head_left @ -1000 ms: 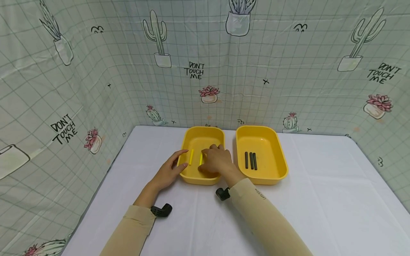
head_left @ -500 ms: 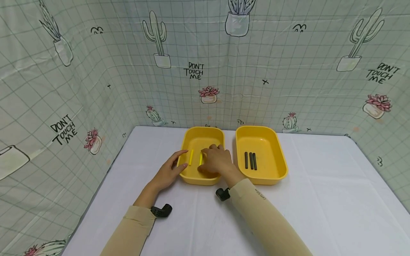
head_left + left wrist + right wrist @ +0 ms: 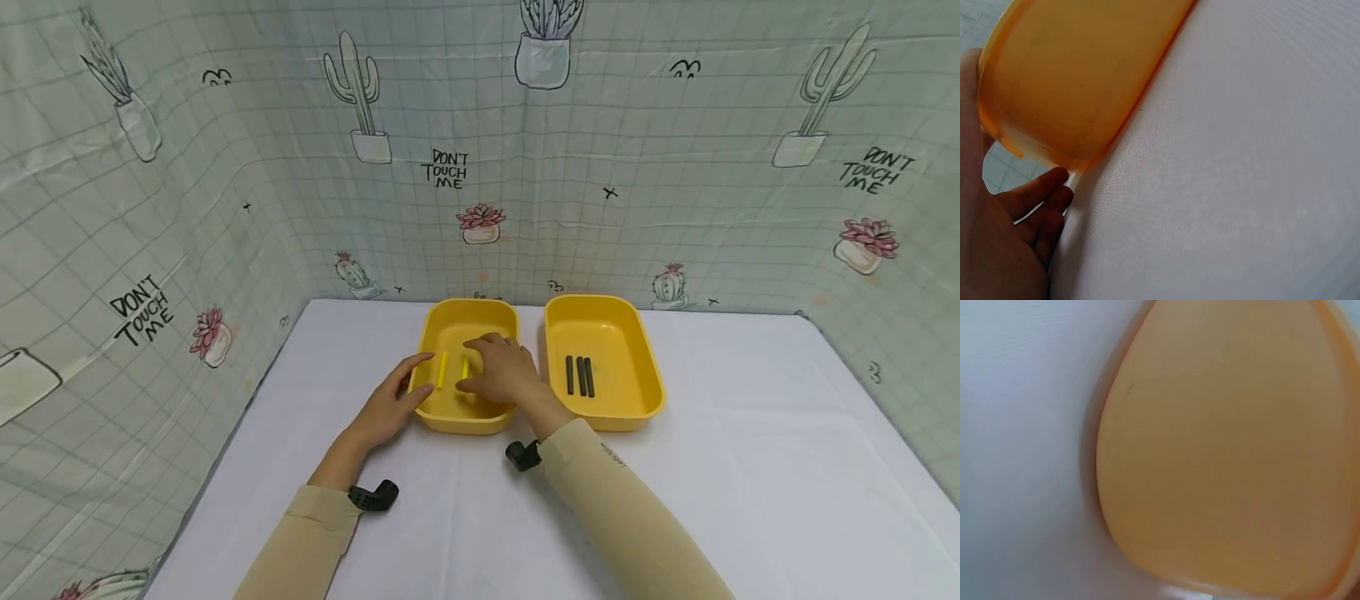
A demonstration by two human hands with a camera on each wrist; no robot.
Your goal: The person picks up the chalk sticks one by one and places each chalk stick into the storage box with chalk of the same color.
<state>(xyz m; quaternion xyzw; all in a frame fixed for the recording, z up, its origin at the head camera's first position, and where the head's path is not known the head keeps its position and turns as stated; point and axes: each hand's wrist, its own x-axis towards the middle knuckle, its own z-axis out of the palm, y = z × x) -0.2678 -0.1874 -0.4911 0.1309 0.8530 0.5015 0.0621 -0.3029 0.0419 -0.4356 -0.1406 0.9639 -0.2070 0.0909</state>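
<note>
In the head view, two short, thin yellow sticks lie in the left yellow tray (image 3: pixel 450 421). The left stick (image 3: pixel 442 370) is fully in sight, while part of the right stick (image 3: pixel 465 367) is covered by my right hand (image 3: pixel 501 371). That hand reaches over the tray's right rim, index finger and thumb spread apart around the stick's two ends. My left hand (image 3: pixel 388 404) holds the tray's left side, thumb and index finger over the rim; the left wrist view shows its other fingers (image 3: pixel 1054 199) low against the outer wall.
To the right stands a second yellow tray (image 3: pixel 626 367) with three dark sticks (image 3: pixel 581 377) side by side. Both trays rest on a white-covered table (image 3: pixel 750 467). Behind and to the left hangs a cactus-print cloth (image 3: pixel 585 233).
My right index finger and thumb have opened away from the right yellow stick, which stays in the tray. The head view has shifted slightly. My left hand keeps its place on the tray.
</note>
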